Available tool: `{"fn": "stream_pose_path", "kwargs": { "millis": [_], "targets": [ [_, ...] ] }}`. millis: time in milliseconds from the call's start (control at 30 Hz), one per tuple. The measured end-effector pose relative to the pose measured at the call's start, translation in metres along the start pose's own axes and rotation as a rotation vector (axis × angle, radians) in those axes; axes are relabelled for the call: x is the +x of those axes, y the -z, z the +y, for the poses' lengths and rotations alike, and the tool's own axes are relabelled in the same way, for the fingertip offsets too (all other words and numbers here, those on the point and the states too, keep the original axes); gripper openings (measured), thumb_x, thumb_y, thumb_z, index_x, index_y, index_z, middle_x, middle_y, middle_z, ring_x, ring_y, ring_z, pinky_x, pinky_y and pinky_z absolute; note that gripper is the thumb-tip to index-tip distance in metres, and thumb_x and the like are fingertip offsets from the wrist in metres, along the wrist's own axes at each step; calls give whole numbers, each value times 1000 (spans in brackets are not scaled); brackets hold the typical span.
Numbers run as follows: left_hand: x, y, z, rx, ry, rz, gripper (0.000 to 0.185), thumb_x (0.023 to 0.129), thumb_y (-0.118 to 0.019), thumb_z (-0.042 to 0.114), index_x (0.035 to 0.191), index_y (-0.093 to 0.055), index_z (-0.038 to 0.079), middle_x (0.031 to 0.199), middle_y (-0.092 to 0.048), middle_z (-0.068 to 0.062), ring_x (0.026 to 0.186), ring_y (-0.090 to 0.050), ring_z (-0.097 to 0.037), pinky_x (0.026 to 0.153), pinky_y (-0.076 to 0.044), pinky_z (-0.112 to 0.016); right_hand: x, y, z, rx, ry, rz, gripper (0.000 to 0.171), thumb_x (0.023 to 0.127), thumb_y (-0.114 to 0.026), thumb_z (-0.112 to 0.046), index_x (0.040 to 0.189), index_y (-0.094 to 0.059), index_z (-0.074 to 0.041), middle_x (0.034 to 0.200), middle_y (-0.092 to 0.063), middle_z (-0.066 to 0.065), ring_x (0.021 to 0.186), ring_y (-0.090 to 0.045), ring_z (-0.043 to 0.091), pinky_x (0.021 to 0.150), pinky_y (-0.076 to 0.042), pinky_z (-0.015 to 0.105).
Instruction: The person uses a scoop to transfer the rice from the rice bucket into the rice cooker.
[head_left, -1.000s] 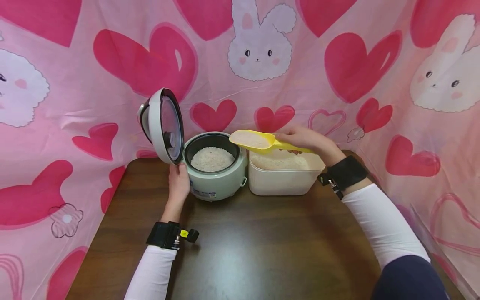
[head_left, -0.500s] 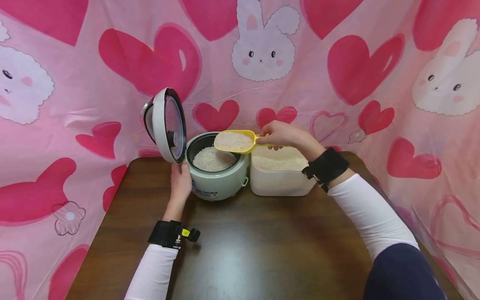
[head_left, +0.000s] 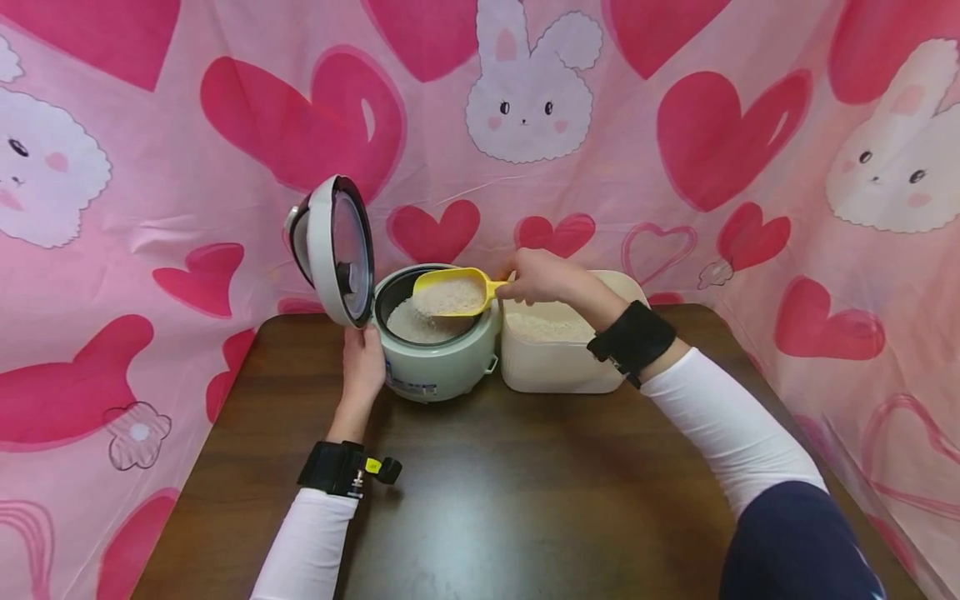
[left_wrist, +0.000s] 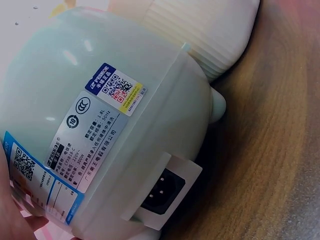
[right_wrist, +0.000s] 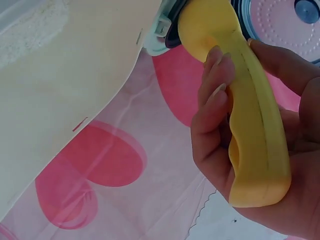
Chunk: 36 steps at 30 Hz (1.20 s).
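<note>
My right hand [head_left: 540, 277] grips the handle of a yellow scoop [right_wrist: 255, 110], fingers curled round it. The scoop bears rice [head_left: 453, 297] and is tilted over the open pot of a pale green rice cooker [head_left: 431, 371]. Grains fall from its lower edge onto the white rice [head_left: 416, 325] inside. The cooker's lid [head_left: 324, 250] stands raised on the left. My left hand [head_left: 363, 362] holds the cooker's left side just below the lid hinge; some of its fingers are hidden behind the lid and body.
A cream bin [head_left: 562, 368] with rice in it stands right beside the cooker, partly under my right forearm. Both are on a dark wooden table [head_left: 480, 500]. A pink heart-patterned cloth [head_left: 637, 167] hangs close behind. The cooker's power socket [left_wrist: 162, 192] faces my left wrist camera.
The scoop has moved left from above the bin to over the cooker's pot, then lowered and tilted, with rice now falling. My left hand has stayed at the cooker.
</note>
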<state>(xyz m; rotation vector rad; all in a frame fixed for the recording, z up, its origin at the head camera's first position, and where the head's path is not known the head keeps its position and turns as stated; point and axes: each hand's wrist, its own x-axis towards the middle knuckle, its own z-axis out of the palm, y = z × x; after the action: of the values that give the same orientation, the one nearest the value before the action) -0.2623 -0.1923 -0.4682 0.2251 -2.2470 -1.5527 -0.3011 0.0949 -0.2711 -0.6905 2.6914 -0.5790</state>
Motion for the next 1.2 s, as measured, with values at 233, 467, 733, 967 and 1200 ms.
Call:
{"fn": "stream_pose_path", "kwargs": {
  "millis": [233, 467, 733, 967, 1200],
  "targets": [
    [-1, -1, 1, -2, 8, 5, 55, 106, -34, 31, 148, -41, -4, 153, -44, -28, 143, -42, -46, 118, -30, -60, 1, -5, -4, -78, 26, 77, 21, 96, -70, -22, 107, -76, -5, 87, -69, 9, 81, -61, 26, 74, -54, 33],
    [-1, 1, 1, 1, 0, 13, 55, 105, -35, 30, 148, -41, -3, 154, -44, -28, 142, -42, -47, 118, -30, -60, 2, -12, -7, -112, 2, 179, 29, 96, -70, -25, 116, -73, -5, 100, -71, 10, 88, -60, 28, 80, -54, 38],
    [-1, 1, 1, -12, -12, 8, 56, 104, -36, 29, 152, -40, -1, 155, -44, -27, 143, -42, -45, 118, -31, -58, 6, -27, -3, -125, -11, 252, 33, 96, -68, -25, 120, -67, -3, 107, -72, 12, 86, -62, 28, 80, -57, 39],
    [-2, 1, 0, 0, -6, 0, 57, 104, -35, 29, 152, -39, -2, 155, -43, -27, 144, -41, -45, 119, -30, -58, 12, -43, 3, -161, 31, 345, 27, 97, -69, -21, 115, -67, -2, 96, -70, 11, 80, -60, 28, 74, -54, 40],
    [-1, 1, 2, 7, -6, 5, 57, 104, -35, 30, 150, -41, -3, 153, -44, -28, 142, -42, -47, 118, -30, -59, 13, -47, 3, -252, 53, 413, 33, 96, -69, -22, 121, -66, 0, 100, -69, 15, 88, -63, 31, 78, -55, 45]
  ]
}}
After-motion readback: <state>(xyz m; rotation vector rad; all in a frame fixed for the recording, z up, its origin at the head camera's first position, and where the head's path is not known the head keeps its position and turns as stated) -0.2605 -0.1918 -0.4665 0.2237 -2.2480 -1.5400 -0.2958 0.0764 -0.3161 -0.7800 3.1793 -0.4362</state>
